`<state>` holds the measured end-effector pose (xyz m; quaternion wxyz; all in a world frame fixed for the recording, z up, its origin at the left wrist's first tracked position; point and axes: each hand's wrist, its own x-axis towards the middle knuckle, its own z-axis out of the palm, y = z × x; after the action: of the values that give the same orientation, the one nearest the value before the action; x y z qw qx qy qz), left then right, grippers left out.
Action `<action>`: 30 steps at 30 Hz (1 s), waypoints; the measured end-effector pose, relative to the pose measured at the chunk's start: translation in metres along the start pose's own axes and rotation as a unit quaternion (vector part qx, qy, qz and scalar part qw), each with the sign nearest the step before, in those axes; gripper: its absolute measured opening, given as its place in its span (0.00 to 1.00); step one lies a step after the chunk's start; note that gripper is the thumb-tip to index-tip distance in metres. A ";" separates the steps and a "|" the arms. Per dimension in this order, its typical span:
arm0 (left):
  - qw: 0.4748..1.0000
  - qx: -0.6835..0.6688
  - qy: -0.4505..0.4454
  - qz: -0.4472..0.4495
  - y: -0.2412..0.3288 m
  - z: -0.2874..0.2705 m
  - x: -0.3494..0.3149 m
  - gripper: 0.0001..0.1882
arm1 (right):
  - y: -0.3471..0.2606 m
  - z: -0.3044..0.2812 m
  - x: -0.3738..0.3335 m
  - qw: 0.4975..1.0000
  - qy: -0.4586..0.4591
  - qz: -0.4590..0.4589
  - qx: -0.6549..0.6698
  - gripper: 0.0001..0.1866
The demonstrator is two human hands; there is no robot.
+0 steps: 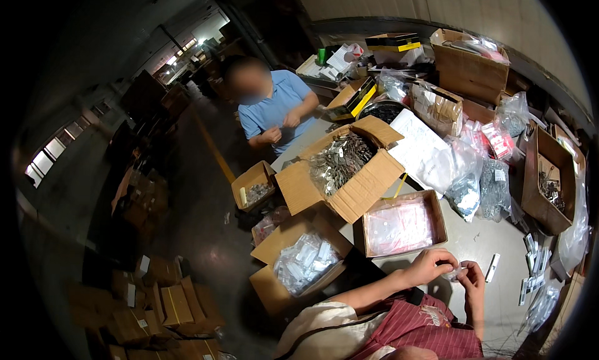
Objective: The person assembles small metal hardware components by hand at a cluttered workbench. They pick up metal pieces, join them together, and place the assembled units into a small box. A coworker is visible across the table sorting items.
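Close to the table's front edge, my left hand (432,266) and my right hand (472,279) pinch a small clear plastic bag (453,273) between them. The fingers of both are closed. What the bag holds is too small to make out. Just right of my right hand lies a single white-and-grey metal strip (493,268). Beyond my left hand stands a shallow cardboard box (443,226) with flat clear bags with reddish print (399,226) in it. More metal strips (533,266) lie in a loose group farther right.
An open carton (374,179) full of metal pieces stands at the far left of the table. Below it, a carton (265,291) holds bagged parts. Filled plastic bags (496,188) and a brown box (530,179) crowd the right. Across the table is a person in a blue shirt (274,104).
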<state>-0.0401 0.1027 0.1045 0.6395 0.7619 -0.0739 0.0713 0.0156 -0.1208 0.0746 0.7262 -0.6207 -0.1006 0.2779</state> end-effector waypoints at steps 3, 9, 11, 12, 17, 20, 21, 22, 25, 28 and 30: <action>0.996 0.058 0.062 -0.004 -0.003 0.008 -0.007 0.07 | -0.001 0.002 0.002 0.983 0.041 -0.113 -0.136 0.21; 0.993 0.092 0.066 -0.044 0.003 0.020 -0.006 0.18 | -0.063 0.026 -0.012 0.896 0.030 -0.303 -0.323 0.24; 0.993 0.089 0.073 -0.011 -0.007 0.028 -0.004 0.19 | -0.073 0.027 -0.011 0.849 -0.011 -0.350 -0.396 0.24; 0.993 0.085 0.075 0.006 -0.007 0.029 -0.002 0.19 | -0.071 0.024 -0.011 0.849 -0.014 -0.343 -0.402 0.24; 0.990 0.137 0.016 0.041 -0.009 0.029 -0.002 0.22 | -0.055 0.005 -0.010 0.868 -0.073 -0.253 -0.422 0.22; 0.964 0.246 0.019 0.101 -0.002 0.030 -0.005 0.26 | -0.041 -0.005 -0.016 0.857 -0.123 -0.172 -0.469 0.31; 0.942 0.306 0.038 0.134 0.001 0.030 -0.003 0.28 | -0.046 0.000 -0.018 0.847 -0.132 -0.158 -0.490 0.32; 0.914 0.365 0.055 0.167 0.002 0.030 -0.002 0.30 | -0.051 0.004 -0.020 0.836 -0.140 -0.145 -0.510 0.33; 0.925 0.340 -0.014 0.171 -0.027 0.033 0.004 0.29 | -0.040 0.003 -0.020 0.846 -0.154 -0.164 -0.483 0.34; 0.933 0.304 -0.074 0.179 -0.044 0.039 0.006 0.24 | -0.032 0.000 -0.014 0.834 -0.187 -0.139 -0.499 0.34; 0.934 0.271 -0.103 0.210 -0.044 0.043 0.009 0.21 | -0.025 -0.005 -0.014 0.816 -0.193 -0.146 -0.525 0.34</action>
<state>-0.0218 0.0678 0.0570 0.3678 0.8765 -0.2756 0.1430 0.0134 -0.1340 0.0999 0.2876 -0.8195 -0.4587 0.1879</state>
